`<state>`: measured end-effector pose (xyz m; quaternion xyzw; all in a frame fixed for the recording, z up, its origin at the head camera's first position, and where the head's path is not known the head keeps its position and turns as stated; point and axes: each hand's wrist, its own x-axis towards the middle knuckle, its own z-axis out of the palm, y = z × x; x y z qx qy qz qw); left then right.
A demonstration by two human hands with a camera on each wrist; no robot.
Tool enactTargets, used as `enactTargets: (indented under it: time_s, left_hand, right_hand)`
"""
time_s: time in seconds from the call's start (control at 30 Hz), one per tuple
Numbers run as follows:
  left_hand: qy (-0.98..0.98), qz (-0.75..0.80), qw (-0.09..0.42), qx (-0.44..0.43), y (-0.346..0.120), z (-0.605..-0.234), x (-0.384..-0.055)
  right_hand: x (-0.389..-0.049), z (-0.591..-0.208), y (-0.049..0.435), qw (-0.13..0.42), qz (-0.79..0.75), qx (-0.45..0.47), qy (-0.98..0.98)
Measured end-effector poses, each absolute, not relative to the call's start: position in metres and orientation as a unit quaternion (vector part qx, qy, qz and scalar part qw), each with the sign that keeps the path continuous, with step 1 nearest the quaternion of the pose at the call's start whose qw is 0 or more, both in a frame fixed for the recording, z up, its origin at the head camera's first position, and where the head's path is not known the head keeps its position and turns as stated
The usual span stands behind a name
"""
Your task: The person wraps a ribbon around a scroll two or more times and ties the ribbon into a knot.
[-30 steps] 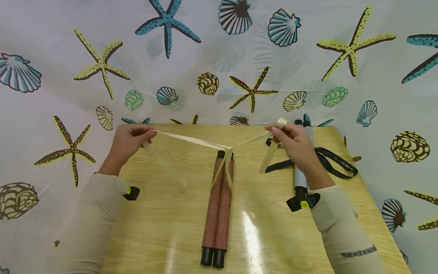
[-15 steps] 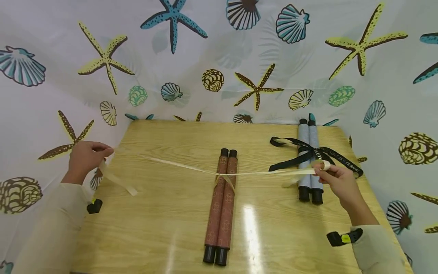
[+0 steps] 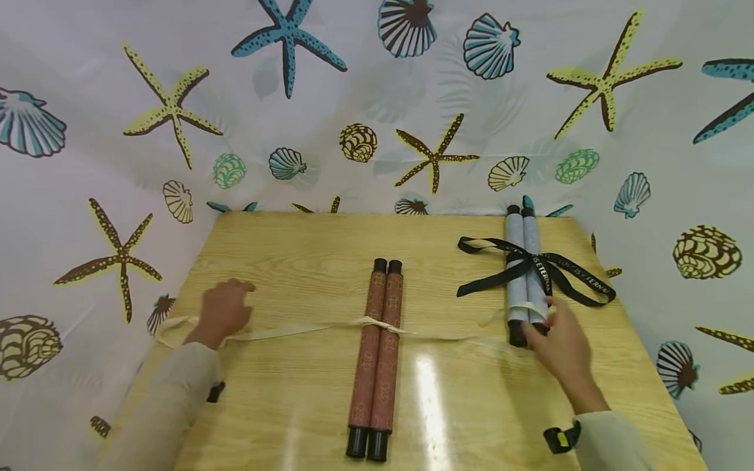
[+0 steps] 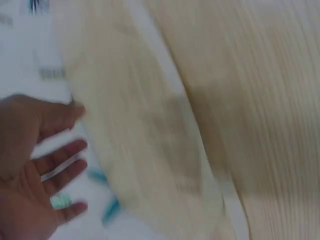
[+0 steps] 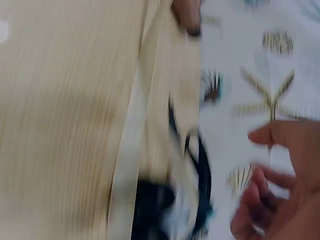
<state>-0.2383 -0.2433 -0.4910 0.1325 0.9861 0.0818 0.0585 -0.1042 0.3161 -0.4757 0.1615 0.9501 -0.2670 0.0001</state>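
Note:
Two reddish-brown patterned rolls with black end caps (image 3: 385, 386) lie side by side on the wooden table. A cream ribbon (image 3: 324, 328) crosses them at an overlap near their upper half, its two tails stretched left and right. My left hand (image 3: 226, 309) hovers by the left tail, fingers apart and holding nothing; the left wrist view shows the ribbon (image 4: 172, 80) away from the fingertips (image 4: 75, 112). Over near the grey rolls, my right hand (image 3: 564, 343) has loosely bent fingers, also with nothing in them. In the right wrist view the ribbon (image 5: 131, 145) lies apart from that hand.
Two grey-blue rolls (image 3: 516, 288) tied with a black lettered ribbon bow (image 3: 574, 268) lie at the table's right side. The cream ribbon's right end curls over their lower part. A curtain printed with shells and starfish (image 3: 353, 78) hangs behind the wooden table (image 3: 283, 261).
Both hands pulled the ribbon ends outward and down, tightening the crossing on the reddish-brown rolls, then let go. The crossing slid lower along the rolls. The left hand came back inward.

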Motion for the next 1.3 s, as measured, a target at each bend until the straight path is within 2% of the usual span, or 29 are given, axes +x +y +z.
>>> enactTargets:
  time_s: [0.07, 0.17, 0.33, 0.43, 0.6, 0.7, 0.8, 0.87, 1.07, 1.13, 1.3]
  left_hand:
    - [0.97, 0.12, 0.072, 0.197, -0.202, -0.508, -0.234]
    - [0.94, 0.179, 0.106, 0.27, -0.149, -0.53, -0.225]
    - [0.927, 0.242, 0.118, 0.26, -0.103, -0.551, -0.213]
    - [0.915, 0.294, 0.131, 0.242, -0.104, -0.555, -0.212]
    - [0.862, 0.403, 0.191, 0.242, -0.119, -0.55, -0.214]
    - [0.843, 0.437, 0.208, 0.235, -0.125, -0.547, -0.215]
    - [0.85, 0.436, 0.201, 0.217, -0.132, -0.549, -0.216]
    - [0.853, 0.434, 0.201, 0.209, -0.138, -0.552, -0.215]
    - [0.785, 0.543, 0.252, 0.161, -0.17, -0.543, -0.206]
    - [0.74, 0.611, 0.245, 0.136, -0.18, -0.531, -0.202]
    - [0.644, 0.729, 0.185, 0.139, -0.179, -0.499, -0.2]
  right_hand:
    - [-0.117, -0.481, 0.275, 0.007, -0.266, 0.06, 0.962]
    - [-0.13, -0.497, 0.221, 0.055, -0.266, -0.053, 0.961]
    - [-0.141, -0.522, 0.176, 0.086, -0.228, -0.104, 0.964]
    - [-0.144, -0.527, 0.172, 0.087, -0.2, -0.117, 0.969]
    - [-0.148, -0.529, 0.179, 0.104, -0.199, -0.156, 0.962]
    - [-0.149, -0.53, 0.184, 0.077, -0.179, -0.175, 0.965]
    - [-0.148, -0.531, 0.19, 0.023, -0.145, -0.162, 0.976]
    - [-0.148, -0.532, 0.191, 0.007, -0.141, -0.147, 0.979]
    - [-0.148, -0.535, 0.187, 0.028, -0.157, -0.136, 0.978]
    - [-0.148, -0.538, 0.187, 0.034, -0.16, -0.129, 0.978]
    - [-0.149, -0.54, 0.195, 0.066, -0.188, -0.123, 0.972]
